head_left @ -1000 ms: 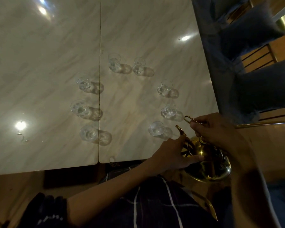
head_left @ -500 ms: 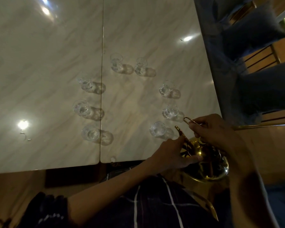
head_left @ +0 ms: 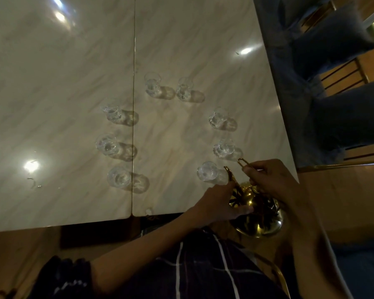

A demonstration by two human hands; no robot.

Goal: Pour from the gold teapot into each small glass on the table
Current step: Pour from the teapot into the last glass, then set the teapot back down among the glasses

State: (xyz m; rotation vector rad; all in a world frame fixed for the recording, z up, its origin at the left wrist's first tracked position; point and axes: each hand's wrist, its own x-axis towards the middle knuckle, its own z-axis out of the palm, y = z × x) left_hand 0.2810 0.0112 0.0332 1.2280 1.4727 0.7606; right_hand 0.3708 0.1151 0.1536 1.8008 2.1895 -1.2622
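Gold and shiny, the teapot (head_left: 257, 214) sits at the near right corner of the marble table (head_left: 181, 44), held between both hands. The left hand (head_left: 219, 203) is pressed flat against its body with fingers spread, steadying rather than clasping. The right hand (head_left: 272, 182) is closed on the thin looped handle (head_left: 243, 164) above the pot. The spout (head_left: 230, 175) points at the nearest right glass (head_left: 206, 171), just beside its rim.

To pour well here, I judge the pot should tip slowly from the handle while the left palm braces it, bringing the spout tip over the glass mouth before any stream starts; these little clear glasses would knock over easily.

Farther off, seven more glasses (head_left: 152, 83) complete a ring, the far pair well apart from the pot.
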